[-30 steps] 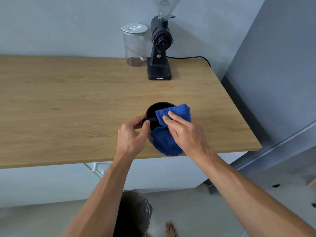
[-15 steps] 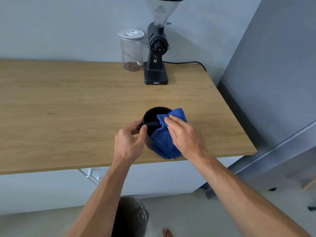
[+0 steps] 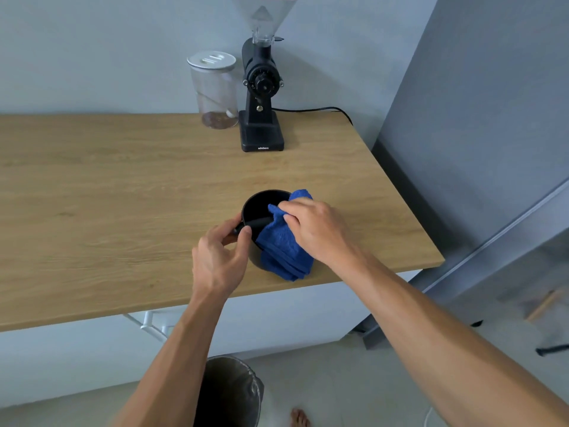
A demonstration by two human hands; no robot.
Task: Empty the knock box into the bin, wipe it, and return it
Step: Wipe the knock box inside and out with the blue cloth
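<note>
A round black knock box (image 3: 260,203) stands on the wooden counter (image 3: 123,195) near its front edge. My left hand (image 3: 220,257) grips its left rim and the end of its crossbar. A blue cloth (image 3: 281,248) is draped over the right rim, partly inside the box and hanging down its outer side. My right hand (image 3: 314,228) is closed on the cloth at the rim, fingers pressing it into the box. Below the counter, between my arms, stands a bin (image 3: 229,392) with a liner.
A black coffee grinder (image 3: 261,97) with a clear hopper stands at the back of the counter, its cable running right. A clear jar (image 3: 215,90) with a white lid is beside it on the left. A grey wall and cabinet close the right side.
My right hand has bunched the cloth and pushed it further into the box, fingers curling over the rim. The left hand keeps its hold.
</note>
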